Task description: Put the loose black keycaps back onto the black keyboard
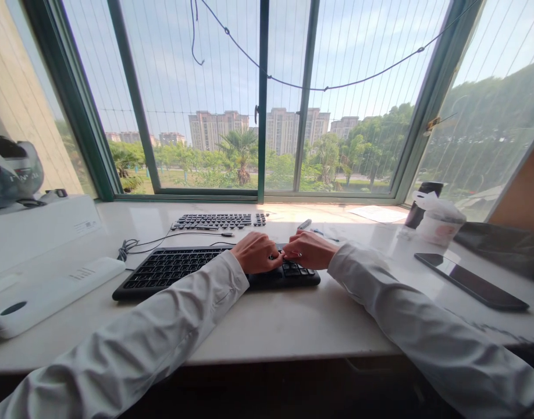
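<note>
A black keyboard [162,267] lies on the white tabletop, its left part showing a grid of open key sockets. Over its right part, both hands meet with fingers curled. My left hand [256,252] is closed, knuckles up; whatever its fingertips pinch is hidden. Close against it, my right hand [310,250] is also closed, fingertips down at the number-pad keys [296,270]. A slim grey tool [304,224] juts out behind the right hand; I cannot tell whether it is gripped. Loose black keycaps [214,221] lie in rows behind the keyboard.
A coiled black cable [126,249] lies left of the keyboard. Further left are a white device [61,291] and a white box [44,221]. On the right are a phone [472,281], a plastic-wrapped container [439,221], a dark cylinder [419,209] and paper [377,214]. Windows stand behind.
</note>
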### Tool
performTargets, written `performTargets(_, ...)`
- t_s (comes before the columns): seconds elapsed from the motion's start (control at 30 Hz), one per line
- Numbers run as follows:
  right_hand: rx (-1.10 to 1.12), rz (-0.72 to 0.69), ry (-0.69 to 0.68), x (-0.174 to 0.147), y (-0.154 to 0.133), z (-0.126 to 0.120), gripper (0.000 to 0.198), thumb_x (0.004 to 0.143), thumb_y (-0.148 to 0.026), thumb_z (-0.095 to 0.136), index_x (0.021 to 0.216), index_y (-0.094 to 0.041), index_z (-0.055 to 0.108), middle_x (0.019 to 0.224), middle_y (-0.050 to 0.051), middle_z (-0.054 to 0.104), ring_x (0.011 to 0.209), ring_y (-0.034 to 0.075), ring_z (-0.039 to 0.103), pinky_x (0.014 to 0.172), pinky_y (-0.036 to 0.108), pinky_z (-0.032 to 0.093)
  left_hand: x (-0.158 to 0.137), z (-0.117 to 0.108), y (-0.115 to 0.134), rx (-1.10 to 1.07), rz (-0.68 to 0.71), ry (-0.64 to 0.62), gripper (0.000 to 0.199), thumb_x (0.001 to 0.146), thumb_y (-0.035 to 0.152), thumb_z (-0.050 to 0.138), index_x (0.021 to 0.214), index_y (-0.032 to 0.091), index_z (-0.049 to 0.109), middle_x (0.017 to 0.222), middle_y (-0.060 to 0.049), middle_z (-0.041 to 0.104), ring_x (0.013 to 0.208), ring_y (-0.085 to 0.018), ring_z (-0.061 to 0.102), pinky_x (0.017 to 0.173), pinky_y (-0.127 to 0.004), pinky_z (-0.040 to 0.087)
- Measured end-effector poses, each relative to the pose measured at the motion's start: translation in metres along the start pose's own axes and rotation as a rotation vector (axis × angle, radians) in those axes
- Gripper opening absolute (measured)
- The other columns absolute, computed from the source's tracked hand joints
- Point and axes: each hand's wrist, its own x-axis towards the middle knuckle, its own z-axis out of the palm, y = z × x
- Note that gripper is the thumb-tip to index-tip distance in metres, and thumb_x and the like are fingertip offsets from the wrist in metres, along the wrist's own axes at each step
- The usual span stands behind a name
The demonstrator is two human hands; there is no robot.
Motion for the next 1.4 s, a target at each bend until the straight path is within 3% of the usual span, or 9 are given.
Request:
performTargets(0.27,-0.031,-0.048,-0.038,0.004,-0.011,-0.009,0.013,0.074,-0.01,0.053,0.065,-0.017,0.06,0.065,0.002,0.061,0.061,0.013,0.051,0.07,0.029,0.035,0.0,-0.003,0.003,0.073,0.009,-0.02,0.045,0.086,0.039,0.04,0.062,0.018,0.073,0.056,-0.011,0.065,0.047,-0.017,0.054,0.048,-0.028,0.022)
performTargets(0.7,0.054,-0.05,-0.065,0.002,-0.007,-0.002,0.016,0.078,-0.012,0.051,0.063,-0.017,0.053,0.063,0.001,0.056,0.06,0.011,0.047,0.071,0.026,0.035,-0.002,0.002,0.0,0.028,0.007,0.016,0.046,0.086,0.041,0.04,0.06,0.018,0.072,0.053,-0.009,0.063,0.045,-0.014,0.049,0.049,-0.029,0.017)
performTargets(0.9,0.111,0.048,0.14,-0.007,0.007,0.008,0.031,0.087,-0.028,0.051,0.058,-0.018,0.042,0.062,0.0,0.049,0.06,0.011,0.041,0.067,0.026,0.034,-0.004,0.0,-0.003,-0.011,-0.043,0.068,0.047,0.088,0.042,0.041,0.06,0.019,0.071,0.05,-0.006,0.062,0.043,-0.012,0.045,0.05,-0.027,0.017)
performTargets(1.0,0.147,0.062,0.242,-0.009,0.012,0.011,0.035,0.087,-0.033,0.053,0.058,-0.018,0.039,0.065,0.001,0.051,0.063,0.012,0.041,0.069,0.026,0.034,-0.004,-0.002,-0.004,-0.007,-0.133,0.149,0.047,0.089,0.042,0.04,0.061,0.02,0.072,0.051,-0.005,0.063,0.045,-0.011,0.046,0.05,-0.027,0.018)
performTargets(1.13,0.208,-0.01,0.191,-0.009,0.01,0.012,0.039,0.086,-0.037,0.054,0.056,-0.018,0.039,0.067,0.002,0.053,0.063,0.011,0.045,0.071,0.027,0.035,-0.003,-0.002,-0.006,0.008,-0.211,0.184,0.047,0.089,0.042,0.041,0.062,0.02,0.073,0.054,-0.006,0.064,0.047,-0.012,0.049,0.051,-0.026,0.021)
performTargets(1.27,0.283,-0.006,0.218,-0.009,0.006,0.01,0.042,0.085,-0.041,0.056,0.055,-0.017,0.039,0.07,0.003,0.056,0.066,0.011,0.047,0.073,0.028,0.036,-0.003,-0.001,-0.006,0.018,-0.217,0.159,0.047,0.088,0.044,0.041,0.063,0.021,0.073,0.054,-0.006,0.065,0.048,-0.013,0.05,0.051,-0.027,0.022)
performTargets(1.4,0.433,0.003,0.139,-0.01,0.003,0.004,0.048,0.081,-0.047,0.06,0.052,-0.017,0.037,0.067,0.002,0.055,0.065,0.011,0.048,0.071,0.028,0.039,-0.004,-0.001,-0.006,0.025,-0.228,0.149,0.049,0.089,0.044,0.04,0.062,0.021,0.073,0.054,-0.006,0.064,0.049,-0.014,0.052,0.051,-0.027,0.023)
